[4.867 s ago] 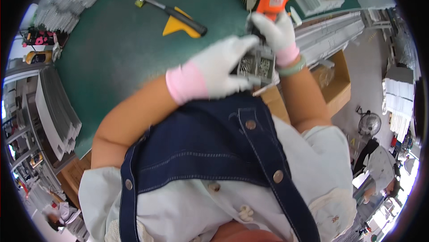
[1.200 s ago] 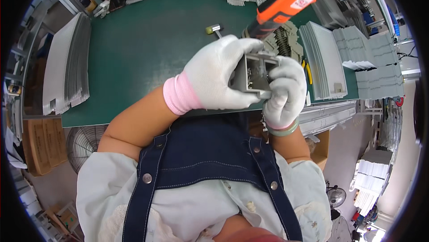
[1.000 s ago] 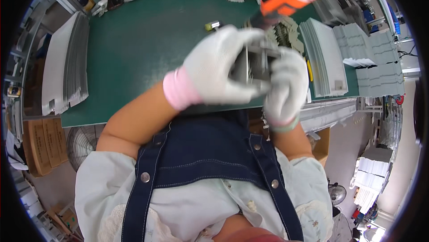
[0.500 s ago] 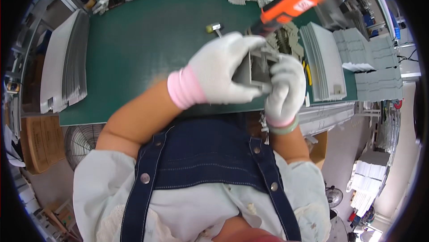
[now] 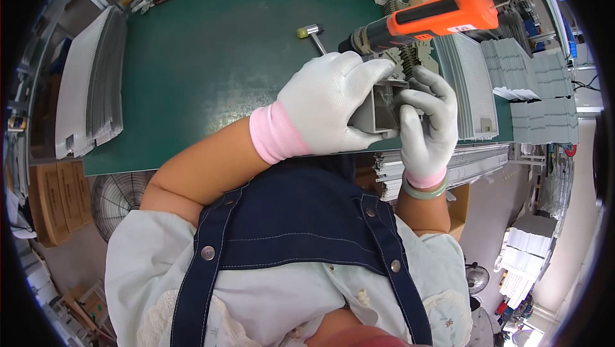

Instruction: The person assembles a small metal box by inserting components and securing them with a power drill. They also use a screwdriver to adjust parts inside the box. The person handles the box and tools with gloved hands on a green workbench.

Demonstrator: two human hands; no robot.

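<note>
- Small grey compartment box (image 5: 365,116): located between my two hands, above the near edge of the green-topped workbench (image 5: 205,59), its open side facing up toward me.
- My left hand (image 5: 333,104), in a knitted white glove, was closed around the box's left side, thumb along the far rim and fingers by the near corner.
- My right hand (image 5: 430,129) was at the right rim with fingers loosely curled; whether it pinched anything, or only touched the wall, I could not tell.
- Handling (judged): light enough for a one-handed hold; walls looked thin yet stiff, plastic or sheet metal, unlikely to give under a normal squeeze. The smooth faces might slide a little against knit fabric.
- Best hold (judged): across the outer walls, low down, box kept level and the opening clear of fingers. Loose contents, if any, could spill on a tilt.
- Obscured: the underside and much of the right side, behind my gloves; the interior was too shadowed to confirm contents.
- The orange-and-black power driver (image 5: 426,19) was just beyond the box; its rear end was blurred and its support was unclear.
- The small mallet (image 5: 312,32) was partly covered, its lower handle lost behind my left hand.
</note>
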